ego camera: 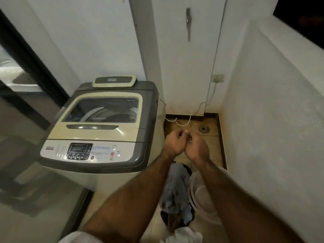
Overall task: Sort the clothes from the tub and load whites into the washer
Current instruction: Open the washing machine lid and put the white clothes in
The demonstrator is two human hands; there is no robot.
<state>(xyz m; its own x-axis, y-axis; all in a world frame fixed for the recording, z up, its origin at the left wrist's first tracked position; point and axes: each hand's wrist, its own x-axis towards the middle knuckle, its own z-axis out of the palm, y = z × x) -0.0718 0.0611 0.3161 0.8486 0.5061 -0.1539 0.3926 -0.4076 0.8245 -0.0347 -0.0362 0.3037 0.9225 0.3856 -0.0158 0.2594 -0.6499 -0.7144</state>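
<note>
Forearms outstretched, left hand [172, 143] and right hand [197, 149] curled, fingertips touching above clothes [175, 190]

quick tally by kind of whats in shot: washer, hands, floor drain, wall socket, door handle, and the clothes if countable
washer: 1
hands: 2 (left hand, right hand)
floor drain: 1
wall socket: 1
door handle: 1
total: 6
The clothes heap shows blue-grey, white and dark cloth, but it is too bunched to count pieces.
</note>
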